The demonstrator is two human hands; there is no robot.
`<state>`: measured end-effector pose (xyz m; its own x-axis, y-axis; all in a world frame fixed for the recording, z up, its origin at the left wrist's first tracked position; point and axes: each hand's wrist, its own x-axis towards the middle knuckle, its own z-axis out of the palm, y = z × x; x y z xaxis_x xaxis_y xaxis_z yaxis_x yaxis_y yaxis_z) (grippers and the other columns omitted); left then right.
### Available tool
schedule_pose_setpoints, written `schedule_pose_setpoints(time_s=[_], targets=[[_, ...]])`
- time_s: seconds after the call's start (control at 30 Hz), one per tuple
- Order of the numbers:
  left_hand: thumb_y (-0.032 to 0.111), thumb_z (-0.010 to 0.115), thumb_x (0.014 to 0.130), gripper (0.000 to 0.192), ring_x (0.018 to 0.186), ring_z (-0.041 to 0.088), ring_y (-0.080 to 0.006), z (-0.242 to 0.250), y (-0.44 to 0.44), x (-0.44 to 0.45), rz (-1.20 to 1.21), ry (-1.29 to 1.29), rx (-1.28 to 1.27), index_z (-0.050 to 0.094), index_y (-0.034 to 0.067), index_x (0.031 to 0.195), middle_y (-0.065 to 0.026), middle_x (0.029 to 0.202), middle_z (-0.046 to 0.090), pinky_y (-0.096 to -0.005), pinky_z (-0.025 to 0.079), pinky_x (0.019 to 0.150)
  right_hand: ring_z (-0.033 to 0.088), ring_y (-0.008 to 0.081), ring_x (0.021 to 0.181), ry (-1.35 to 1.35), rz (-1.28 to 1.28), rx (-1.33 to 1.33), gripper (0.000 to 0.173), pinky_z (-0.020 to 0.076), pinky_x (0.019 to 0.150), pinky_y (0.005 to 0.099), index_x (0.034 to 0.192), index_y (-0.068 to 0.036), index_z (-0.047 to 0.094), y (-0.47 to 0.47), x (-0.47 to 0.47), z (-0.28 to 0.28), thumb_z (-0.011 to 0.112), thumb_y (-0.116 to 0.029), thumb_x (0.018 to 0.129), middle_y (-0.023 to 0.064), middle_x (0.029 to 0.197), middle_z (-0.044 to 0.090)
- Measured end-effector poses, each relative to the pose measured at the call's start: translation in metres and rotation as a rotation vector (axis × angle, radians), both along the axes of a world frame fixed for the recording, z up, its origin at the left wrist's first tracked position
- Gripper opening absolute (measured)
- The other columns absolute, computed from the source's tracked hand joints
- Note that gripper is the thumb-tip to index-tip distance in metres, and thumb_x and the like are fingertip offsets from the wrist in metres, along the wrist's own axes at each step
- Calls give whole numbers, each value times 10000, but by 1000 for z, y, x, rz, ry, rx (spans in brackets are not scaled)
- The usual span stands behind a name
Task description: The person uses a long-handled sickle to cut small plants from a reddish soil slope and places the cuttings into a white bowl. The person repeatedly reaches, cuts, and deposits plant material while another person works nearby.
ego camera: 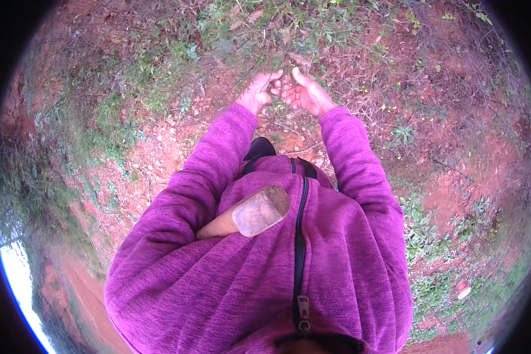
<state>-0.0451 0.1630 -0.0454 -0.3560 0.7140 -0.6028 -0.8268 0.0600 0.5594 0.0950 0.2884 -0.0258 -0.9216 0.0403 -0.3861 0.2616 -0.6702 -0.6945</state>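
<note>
Both hands are held out close together in front of the body, over ground with dry stems and weeds. My left hand point(261, 90) has its fingers curled near a thin dark stem; whether it grips the stem is unclear. My right hand point(307, 93) is turned partly palm up, thumb raised and fingers loosely bent, with small yellowish bits at the fingers. The fingertips of the two hands nearly meet. A wooden tool handle point(221, 223) with a blunt, worn end is tucked under one arm, against the purple zip jacket point(256, 274).
Reddish soil point(159, 150) with small stones and low green weeds point(141, 88) surrounds the person. Thin dry branches point(478, 48) lie at the upper right. A small red and white container point(463, 290) rests among weeds at the lower right. A dark shoe point(261, 148) shows below the hands.
</note>
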Motion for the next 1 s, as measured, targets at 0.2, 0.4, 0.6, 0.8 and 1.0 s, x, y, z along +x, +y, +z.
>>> schedule_pose_setpoints(time_s=[0.2, 0.4, 0.6, 0.8, 1.0], targets=[[118, 651, 871, 101, 520, 446, -62, -14, -4, -13, -67, 80, -96, 585, 42, 864, -3, 715, 553, -181, 306, 377, 515, 84, 529, -169, 267, 242, 442, 421, 456, 232, 978, -94, 607, -2, -24, 6, 475, -514, 944, 9, 726, 596], [184, 685, 857, 176, 487, 448, -66, -15, -8, -17, -70, 25, -36, 608, 27, 833, -6, 664, 564, -171, 296, 355, 521, 73, 461, -126, 362, 207, 391, 410, 376, 196, 990, -74, 621, 1, -25, -6, 525, -450, 941, 1, 657, 585], [202, 682, 854, 209, 522, 536, -118, -6, -5, -11, -126, 127, -57, 633, 0, 875, -54, 732, 633, -186, 307, 351, 566, 62, 505, -157, 391, 249, 426, 458, 409, 193, 1066, -58, 634, -1, -30, -11, 561, -452, 919, -28, 661, 586], [209, 593, 888, 205, 541, 549, -171, -6, -8, -11, -201, 133, -21, 636, 13, 846, -78, 745, 636, -231, 364, 435, 514, 39, 460, -75, 376, 240, 432, 406, 368, 174, 998, -58, 640, -5, -21, -6, 584, -476, 901, -33, 631, 554], [179, 671, 865, 206, 574, 570, -164, 0, -8, -13, -165, 64, -38, 629, -15, 923, -87, 790, 639, -219, 391, 392, 525, 44, 489, -67, 381, 335, 450, 379, 382, 187, 1063, -62, 647, -6, -20, -4, 583, -478, 901, -53, 654, 567]])
